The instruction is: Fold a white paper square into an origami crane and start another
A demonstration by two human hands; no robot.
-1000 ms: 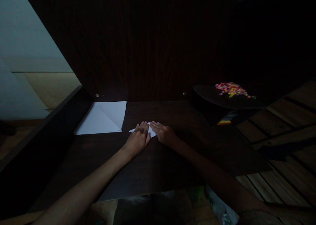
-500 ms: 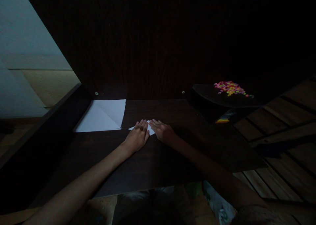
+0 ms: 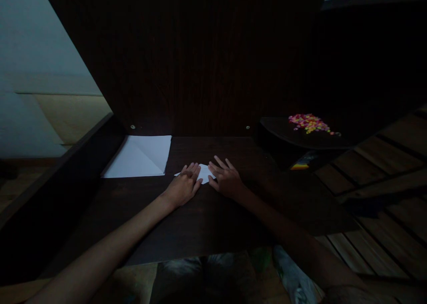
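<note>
The left hand [image 3: 183, 186] lies palm down, its fingers extended and held close together across a small piece of folded white paper [image 3: 204, 174]. The right hand [image 3: 227, 180] meets the paper's opposite edge with its fingers fanned wide, thumb toward the near side; neither hand grips or pinches it. Whether every right fingertip touches the sheet cannot be told in the dim light.

The paper rests flat on a dark wooden desk [image 3: 167, 241], near the middle, between the hands. A narrow point shows beyond the left fingers, and the bare part between the hands looks angular, suggesting that at least some folding is already done. With much of the shape covered, how many folds are in place, and how many are left, cannot be judged.

Just beyond the left hand, a stack of white paper [image 3: 136, 157] lies apart from the folded piece, its top sheet crossed by a diagonal crease and otherwise spread flat. Farther out at right, a heap of small multicolored pieces [image 3: 310, 123] sits on a rounded shelf [image 3: 273, 126], well apart from both hands. A dark upright panel [image 3: 200, 63] rises behind the desk.
</note>
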